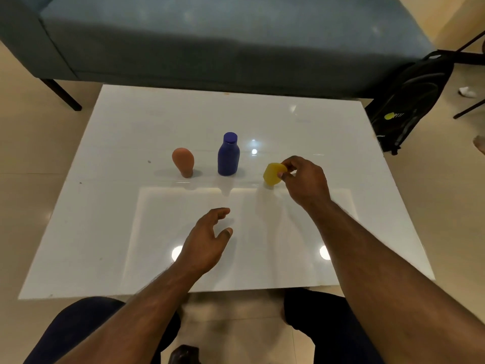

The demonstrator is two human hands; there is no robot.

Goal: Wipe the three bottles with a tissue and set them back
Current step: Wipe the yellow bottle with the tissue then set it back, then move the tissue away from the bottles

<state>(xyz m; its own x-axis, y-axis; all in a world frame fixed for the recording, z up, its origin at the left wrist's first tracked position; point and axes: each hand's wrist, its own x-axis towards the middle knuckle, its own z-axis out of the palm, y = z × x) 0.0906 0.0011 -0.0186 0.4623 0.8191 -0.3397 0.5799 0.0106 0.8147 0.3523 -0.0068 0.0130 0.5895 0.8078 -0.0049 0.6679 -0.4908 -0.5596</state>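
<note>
**Yellow bottle gripped at the right, two bottles standing free**

Glossy white covers the table (126,143), which mirrors ceiling lights as bright spots. Nearest the camera, dark trouser legs and a dark shoe show below the table's near edge, at 6 o'clock. Both bare forearms reach forward over the tabletop.

The left hand (207,243) hovers low over the table near its middle, palm turned inward, fingers loosely curled and apart from the thumb. It holds nothing and touches no bottle.

Farther out, at about 2 o'clock from the left hand, the right hand (304,179) closes its fingertips and thumb on the yellow bottle (273,173). The bottle is tilted; whether its base rests on the table or is just clear of it cannot be told.

At 9 o'clock from the yellow bottle, the blue bottle (228,155) stands upright with its cap on, apart from both hands. Farther along at 9 o'clock, the orange bottle (183,161) stands on its narrow end, broad end up. The three form a row across the table's middle.

Beyond the table, at 12 o'clock, sits a grey-blue sofa (210,43) on dark legs. At 2 o'clock a black backpack (409,101) leans against it on the beige tiled floor (31,143).
</note>
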